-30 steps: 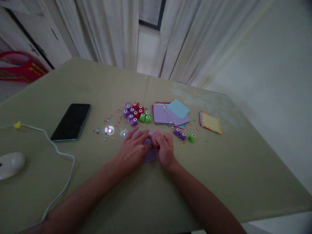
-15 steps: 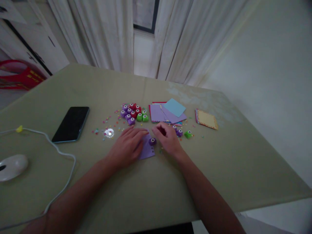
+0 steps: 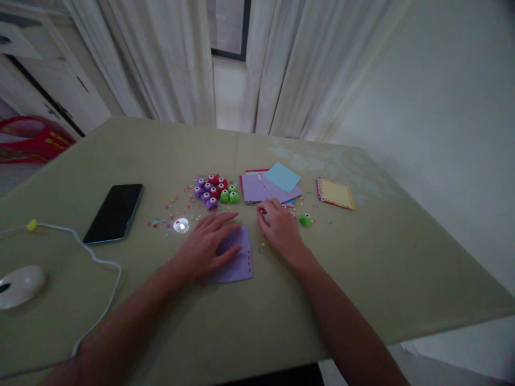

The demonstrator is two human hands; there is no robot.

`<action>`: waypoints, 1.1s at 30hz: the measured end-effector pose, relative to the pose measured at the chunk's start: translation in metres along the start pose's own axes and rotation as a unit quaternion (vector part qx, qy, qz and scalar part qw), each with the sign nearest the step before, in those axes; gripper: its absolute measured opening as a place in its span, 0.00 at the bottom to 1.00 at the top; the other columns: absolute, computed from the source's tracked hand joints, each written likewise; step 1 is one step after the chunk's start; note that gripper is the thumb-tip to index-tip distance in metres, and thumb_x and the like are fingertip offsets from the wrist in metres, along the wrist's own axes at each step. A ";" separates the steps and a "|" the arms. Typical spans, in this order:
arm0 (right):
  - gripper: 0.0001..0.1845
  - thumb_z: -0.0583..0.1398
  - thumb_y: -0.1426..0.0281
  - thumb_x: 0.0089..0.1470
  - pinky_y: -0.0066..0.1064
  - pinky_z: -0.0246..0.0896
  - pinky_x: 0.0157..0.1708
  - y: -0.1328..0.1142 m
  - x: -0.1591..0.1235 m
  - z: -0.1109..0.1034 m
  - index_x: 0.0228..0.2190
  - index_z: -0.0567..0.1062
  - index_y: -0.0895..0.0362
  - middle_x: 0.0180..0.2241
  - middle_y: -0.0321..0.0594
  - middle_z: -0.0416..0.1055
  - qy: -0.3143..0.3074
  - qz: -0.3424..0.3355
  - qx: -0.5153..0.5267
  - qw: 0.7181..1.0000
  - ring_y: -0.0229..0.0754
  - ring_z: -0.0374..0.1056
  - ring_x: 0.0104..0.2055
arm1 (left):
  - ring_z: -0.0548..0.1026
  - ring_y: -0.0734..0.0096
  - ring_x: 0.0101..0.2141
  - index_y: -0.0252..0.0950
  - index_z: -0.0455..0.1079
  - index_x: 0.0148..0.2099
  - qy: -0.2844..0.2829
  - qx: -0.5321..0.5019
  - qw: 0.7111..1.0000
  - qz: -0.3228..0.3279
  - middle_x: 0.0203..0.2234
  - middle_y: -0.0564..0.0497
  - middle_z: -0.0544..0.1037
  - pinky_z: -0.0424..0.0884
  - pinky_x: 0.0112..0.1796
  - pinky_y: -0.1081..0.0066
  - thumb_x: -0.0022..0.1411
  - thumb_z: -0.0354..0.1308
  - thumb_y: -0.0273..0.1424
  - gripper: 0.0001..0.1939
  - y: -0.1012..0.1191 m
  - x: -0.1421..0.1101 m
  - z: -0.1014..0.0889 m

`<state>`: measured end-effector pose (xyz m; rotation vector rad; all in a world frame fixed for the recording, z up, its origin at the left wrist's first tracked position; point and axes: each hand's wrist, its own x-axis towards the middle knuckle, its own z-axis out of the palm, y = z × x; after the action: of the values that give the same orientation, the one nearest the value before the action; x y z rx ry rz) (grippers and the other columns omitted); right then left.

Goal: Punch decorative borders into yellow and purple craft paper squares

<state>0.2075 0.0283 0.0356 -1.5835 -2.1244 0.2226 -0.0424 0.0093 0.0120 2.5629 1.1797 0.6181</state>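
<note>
My left hand [image 3: 209, 244] lies with its fingers spread on a purple paper card [image 3: 239, 265], which has a row of small holes along its right edge. To the right of the card, my right hand [image 3: 279, 228] is curled with thumb and fingertips together. What it holds, if anything, is hidden. Just beyond it sits a green craft punch [image 3: 304, 220], and something partly covered by the hand shows beside that. Farther back, left of centre, is a cluster of small craft punches: purple ones [image 3: 211, 203], red ones [image 3: 215, 192] and green ones [image 3: 234, 197].
Loose purple sheets [image 3: 251, 187] and a light blue square [image 3: 282, 177] lie in a pile behind my right hand. A stack of yellow cards [image 3: 337, 194] is to the right. Confetti surrounds a shiny disc [image 3: 181, 225]. At left are a phone [image 3: 115, 213], a mouse [image 3: 21, 287] and a white cable [image 3: 96, 249].
The purple punch that sat on the card's right edge is gone from there. My left fingers have spread, more of the card shows, and my right hand has shifted slightly right.
</note>
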 end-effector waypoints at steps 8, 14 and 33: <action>0.09 0.59 0.74 0.70 0.35 0.67 0.51 -0.021 -0.010 0.033 0.48 0.77 0.56 0.46 0.45 0.79 -0.060 -0.066 0.127 0.988 0.47 0.75 0.48 | 0.67 0.43 0.68 0.38 0.59 0.76 0.093 0.082 0.987 -0.102 0.70 0.38 0.69 0.64 0.65 0.43 0.77 0.50 0.34 0.28 -0.028 0.003 -0.001; 0.09 0.60 0.74 0.69 0.35 0.67 0.48 -0.015 -0.008 0.036 0.47 0.78 0.59 0.43 0.46 0.80 -0.046 -0.053 0.185 0.980 0.45 0.75 0.43 | 0.78 0.44 0.56 0.38 0.70 0.64 0.096 0.030 0.986 -0.133 0.54 0.40 0.81 0.72 0.58 0.46 0.75 0.56 0.38 0.20 -0.030 0.004 0.000; 0.23 0.71 0.54 0.58 0.31 0.67 0.35 -0.019 0.000 0.004 0.49 0.78 0.54 0.36 0.36 0.76 0.031 0.089 0.448 0.889 0.39 0.71 0.35 | 0.81 0.60 0.44 0.40 0.73 0.55 0.143 -0.047 0.989 0.009 0.46 0.45 0.80 0.78 0.47 0.60 0.77 0.59 0.39 0.11 0.006 0.002 -0.007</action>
<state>0.1892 0.0232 0.0395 -1.1639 -1.4438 1.0281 -0.0409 0.0078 0.0211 2.4667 1.1789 1.0482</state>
